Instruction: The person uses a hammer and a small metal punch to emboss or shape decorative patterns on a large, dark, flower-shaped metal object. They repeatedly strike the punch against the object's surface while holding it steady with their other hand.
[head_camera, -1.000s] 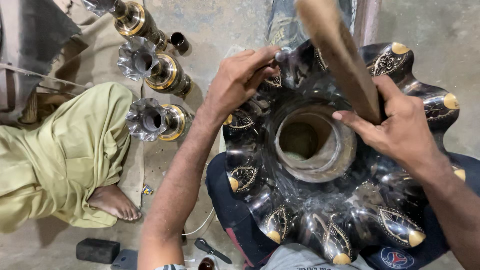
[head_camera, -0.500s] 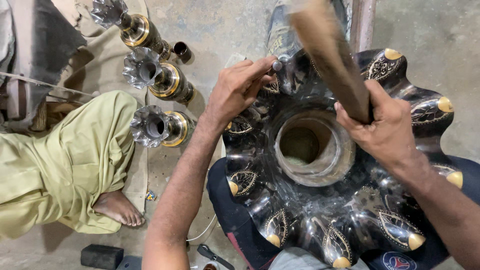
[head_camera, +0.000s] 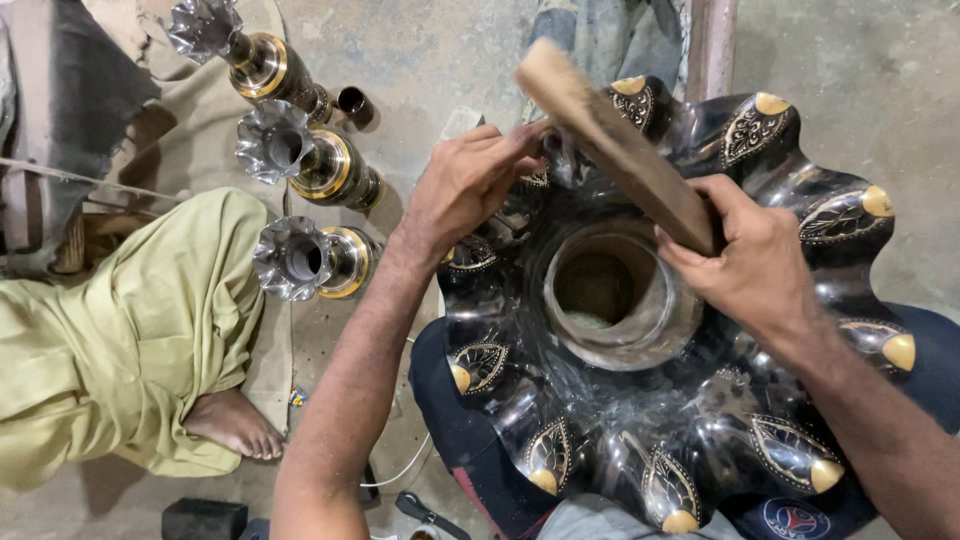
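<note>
A large black metal vase (head_camera: 650, 420) with a scalloped rim and gold leaf patterns stands between my knees, its round mouth facing up. My right hand (head_camera: 755, 265) grips a long wooden mallet (head_camera: 610, 140), whose head angles up and to the left over the rim. My left hand (head_camera: 470, 185) is pinched at the far left part of the rim, fingertips pressed on a small tool or spot there that I cannot make out. The mallet head hovers just above those fingertips.
Three smaller fluted silver and gold vases (head_camera: 310, 260) lie in a row on the concrete floor to the left. Another person's leg in pale green cloth and bare foot (head_camera: 235, 425) rest beside them. A small black block (head_camera: 205, 518) sits near the bottom edge.
The mallet has swung leftward and lower, toward my left fingertips at the rim. My left hand has stayed pinched at the same spot.
</note>
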